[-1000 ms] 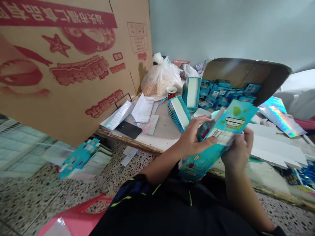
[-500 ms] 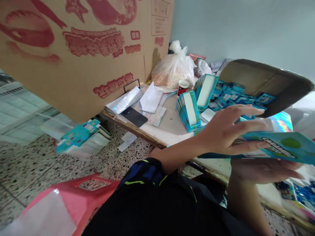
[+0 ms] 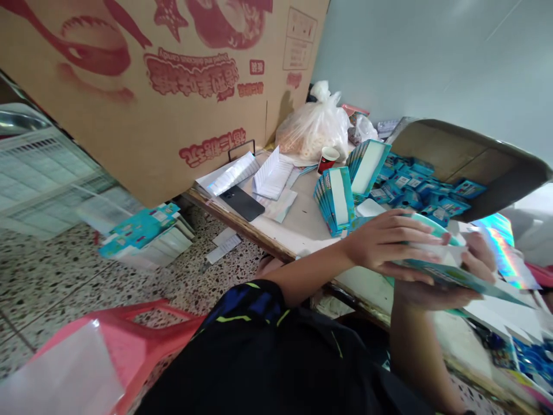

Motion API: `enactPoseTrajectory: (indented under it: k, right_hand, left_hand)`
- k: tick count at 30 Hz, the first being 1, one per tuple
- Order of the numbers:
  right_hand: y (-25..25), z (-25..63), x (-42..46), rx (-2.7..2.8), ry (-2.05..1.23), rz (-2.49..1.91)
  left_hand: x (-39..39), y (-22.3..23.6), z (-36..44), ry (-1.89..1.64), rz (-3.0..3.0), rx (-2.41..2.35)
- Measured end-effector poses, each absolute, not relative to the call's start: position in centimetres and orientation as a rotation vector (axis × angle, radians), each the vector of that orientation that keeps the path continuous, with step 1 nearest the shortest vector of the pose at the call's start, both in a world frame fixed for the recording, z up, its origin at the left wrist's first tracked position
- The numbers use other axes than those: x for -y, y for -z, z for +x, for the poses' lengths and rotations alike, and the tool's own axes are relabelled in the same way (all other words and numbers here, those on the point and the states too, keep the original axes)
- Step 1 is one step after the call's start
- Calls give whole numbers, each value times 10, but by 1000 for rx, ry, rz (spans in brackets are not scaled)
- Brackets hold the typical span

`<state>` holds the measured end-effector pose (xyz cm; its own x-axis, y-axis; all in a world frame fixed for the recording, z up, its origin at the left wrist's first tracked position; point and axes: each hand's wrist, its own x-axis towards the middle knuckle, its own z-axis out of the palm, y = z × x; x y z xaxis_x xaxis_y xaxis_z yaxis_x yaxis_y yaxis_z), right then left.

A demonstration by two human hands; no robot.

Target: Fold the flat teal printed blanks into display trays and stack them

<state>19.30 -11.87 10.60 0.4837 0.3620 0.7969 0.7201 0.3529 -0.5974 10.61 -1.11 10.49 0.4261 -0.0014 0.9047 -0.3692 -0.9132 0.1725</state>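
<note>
- Clock read on the head view, from its centre.
- Piece in work: the teal printed card carton with a white inside point(image 3: 469, 278), between 3 and 4 o'clock, held above the pale, wood-edged surface point(image 3: 302, 227).
- Left hand point(image 3: 391, 242): gripping the carton's near side, fingers nearly straight along the opening.
- Right hand point(image 3: 432, 293): palm under the carton, fingers curled up at its far end. Both hands are loaded, from what I see.
- Done, I judge: two stacks of formed trays. Nested teal trays with white bases point(image 3: 341, 199) at 3 o'clock, near centre; a taller teal tray stack point(image 3: 369, 164) just behind, between 2 and 3.
- Unfinished, I judge: the carton's walls look only part-opened, not square. Blur hides the fold lines. Flat white card blanks point(image 3: 510, 317) lie unfolded near 4 o'clock.
- Small teal packets point(image 3: 408, 184) sit loose in the open brown cardboard box point(image 3: 466, 150), just above 3. Can't tell if any are in the carton.
</note>
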Motion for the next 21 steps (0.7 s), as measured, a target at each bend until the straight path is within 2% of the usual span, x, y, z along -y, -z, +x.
enactPoseTrajectory:
  k: [3, 7, 10, 14, 21]
  right_hand:
    - [-82, 186, 120, 1045, 325, -1068]
    - [-44, 173, 154, 1073, -130, -1167]
    - [-26, 165, 182, 996, -245, -1166]
    - [-24, 161, 195, 1044, -254, -1173]
    - [-31, 165, 186, 1152, -385, -1256]
  left_hand:
    - [14, -73, 102, -1495, 2173, 244]
    - [36, -36, 85, -1464, 1902, 40]
    - [56, -21, 71, -1450, 1781, -40]
    - [75, -13, 57, -1497, 1637, -194]
    - [70, -8, 33, -1072, 1585, -456]
